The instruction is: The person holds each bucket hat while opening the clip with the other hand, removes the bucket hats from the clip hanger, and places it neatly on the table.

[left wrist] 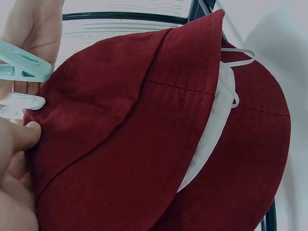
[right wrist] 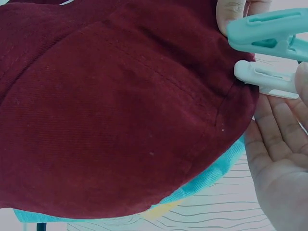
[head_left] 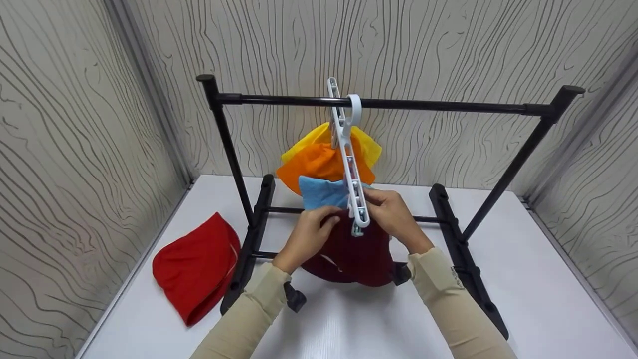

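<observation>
A dark red bucket hat [head_left: 356, 254] hangs crown up under the front end of a white clip hanger [head_left: 353, 174]. My left hand [head_left: 309, 234] pinches the crown's top, its thumb [left wrist: 30, 134] pressed on the cloth. On the other side, my right hand [head_left: 391, 214] holds a white clothespin [right wrist: 262, 77] between thumb and fingers; the pin's tip overlaps the hat's top edge. Next to that pin sits a mint-green clothespin [right wrist: 264, 33], apart from my right fingers. Inside the brim a white lining [left wrist: 214, 127] and a thin white loop show.
Behind hang a light blue hat [head_left: 321, 193], an orange hat [head_left: 314, 167] and a yellow hat [head_left: 369, 147]. The hanger hooks over the bar of a black rack [head_left: 438, 104]. A red hat [head_left: 197, 269] lies on the white table [head_left: 543, 279], left of the rack.
</observation>
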A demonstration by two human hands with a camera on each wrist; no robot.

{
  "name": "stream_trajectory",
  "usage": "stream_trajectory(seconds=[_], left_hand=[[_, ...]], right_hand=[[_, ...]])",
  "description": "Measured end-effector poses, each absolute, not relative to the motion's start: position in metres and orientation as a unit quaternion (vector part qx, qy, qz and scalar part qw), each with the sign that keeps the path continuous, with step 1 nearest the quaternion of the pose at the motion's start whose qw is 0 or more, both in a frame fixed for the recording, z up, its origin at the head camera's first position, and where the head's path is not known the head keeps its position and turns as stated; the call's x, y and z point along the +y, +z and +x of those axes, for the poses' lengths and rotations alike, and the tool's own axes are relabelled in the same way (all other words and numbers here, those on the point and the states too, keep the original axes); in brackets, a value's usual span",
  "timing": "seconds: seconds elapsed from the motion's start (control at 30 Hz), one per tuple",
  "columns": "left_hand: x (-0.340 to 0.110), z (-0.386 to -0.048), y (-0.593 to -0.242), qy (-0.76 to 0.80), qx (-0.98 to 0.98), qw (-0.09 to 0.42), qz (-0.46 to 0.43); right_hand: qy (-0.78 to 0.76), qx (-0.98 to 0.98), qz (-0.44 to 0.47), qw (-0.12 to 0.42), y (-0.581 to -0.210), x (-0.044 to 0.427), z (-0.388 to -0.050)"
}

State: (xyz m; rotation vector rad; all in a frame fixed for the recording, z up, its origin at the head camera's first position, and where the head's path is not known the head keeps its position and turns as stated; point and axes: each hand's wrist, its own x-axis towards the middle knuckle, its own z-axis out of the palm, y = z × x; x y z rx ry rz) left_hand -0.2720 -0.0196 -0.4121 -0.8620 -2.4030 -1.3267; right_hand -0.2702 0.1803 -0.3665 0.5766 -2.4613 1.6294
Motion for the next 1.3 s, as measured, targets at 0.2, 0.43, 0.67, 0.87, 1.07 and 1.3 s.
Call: stream_trajectory(seconds=[0.2,0.43,0.67,0.87,1.07,1.3], left_hand=[[-0.0204,-0.2715,-0.4136,-0.458,-0.827,0.135,-0.296],[-0.0205,-0.2716,-0.4143,-0.46,-0.828,0.13,-0.292],[-0.0209,-0.271,-0.4149,-0.462,-0.829,0.126,-0.289],[-0.0214,-0.271,-0.4161,-0.461,-0.83,0.126,-0.288],[-0.0222,-0.2704,-0.4171,-0.456,-0.831,0.13,-0.289],[-0.0234,-0.2709,-0.4199,-0.456,-0.833,0.124,-0.288]], right_hand=[[0.543,-0.816,0.189,0.062,-0.3672,0.1799,-0.2701],[0.541,-0.819,0.18,0.066,-0.3666,0.1785,-0.2701],[0.541,-0.821,0.174,0.061,-0.3664,0.1784,-0.2703],[0.535,-0.823,0.179,0.062,-0.3657,0.1783,-0.2691],[0.54,-0.818,0.187,0.062,-0.3666,0.1794,-0.2692],[0.543,-0.818,0.182,0.056,-0.3668,0.1791,-0.2695]])
